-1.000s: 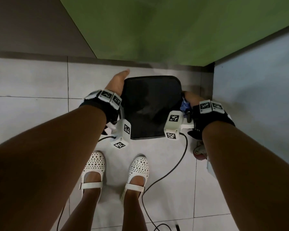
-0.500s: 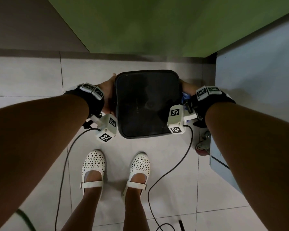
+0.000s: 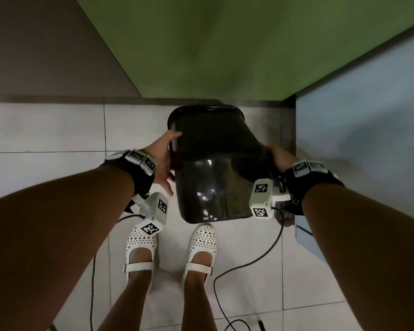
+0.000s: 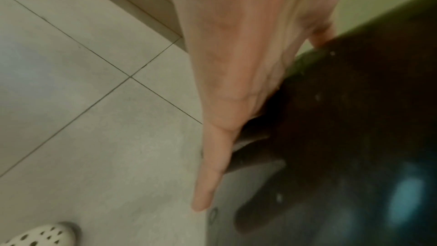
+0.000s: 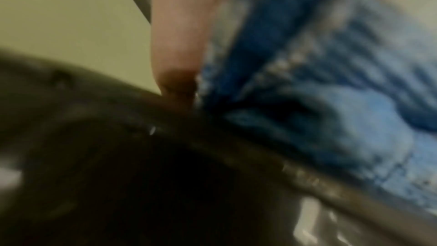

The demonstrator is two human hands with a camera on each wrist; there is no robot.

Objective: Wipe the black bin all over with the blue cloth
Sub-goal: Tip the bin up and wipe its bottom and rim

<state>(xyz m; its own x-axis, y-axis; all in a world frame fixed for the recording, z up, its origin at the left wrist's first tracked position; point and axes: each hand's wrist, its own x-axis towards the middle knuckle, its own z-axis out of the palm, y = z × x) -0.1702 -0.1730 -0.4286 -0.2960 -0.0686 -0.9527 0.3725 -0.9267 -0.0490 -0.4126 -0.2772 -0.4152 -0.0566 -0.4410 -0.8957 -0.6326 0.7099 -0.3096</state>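
Black bin now tipped base-toward-person, left hand spread flat on its side, right hand pinching blue cloth at its rim: underside likely next for wiping.

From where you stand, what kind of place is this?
Probably an indoor corner of a home or office: pale square floor tiles, a green painted wall, and a glossy black plastic bin beside a light blue cabinet.

Glossy black bin tipped over above the tiled floor, crumpled blue cloth against its side
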